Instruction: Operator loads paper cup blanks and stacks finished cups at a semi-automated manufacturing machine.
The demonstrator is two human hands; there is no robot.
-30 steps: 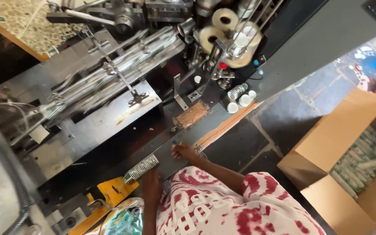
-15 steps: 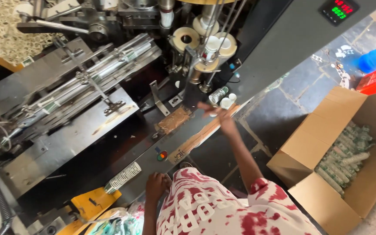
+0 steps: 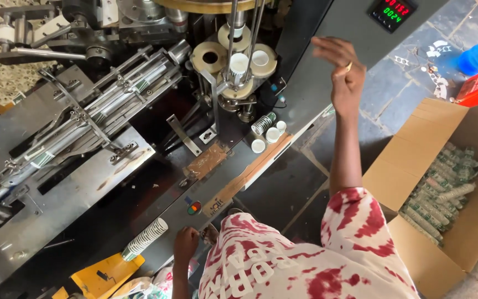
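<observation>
Cup-forming machine (image 3: 84, 166) fills the left and centre of the head view, grey metal, with a feed track running diagonally. Cardboard box (image 3: 394, 188) on the floor at right, open, already well filled with nested rows of paper cups (image 3: 438, 194), though room is left at the near end. Round turret (image 3: 233, 55) at top centre carries single white cups. Stack of cups (image 3: 145, 239) lies on its side at the machine's near edge, just beside the left hand (image 3: 185, 246); left fingers curled, not clearly gripping anything (contact with the stack: cannot tell). Right hand (image 3: 343, 69) raised near the display panel (image 3: 392, 13), fingers loosely apart, holding nothing. A few loose cups (image 3: 266, 130) sit below the turret, not yet boxed.
</observation>
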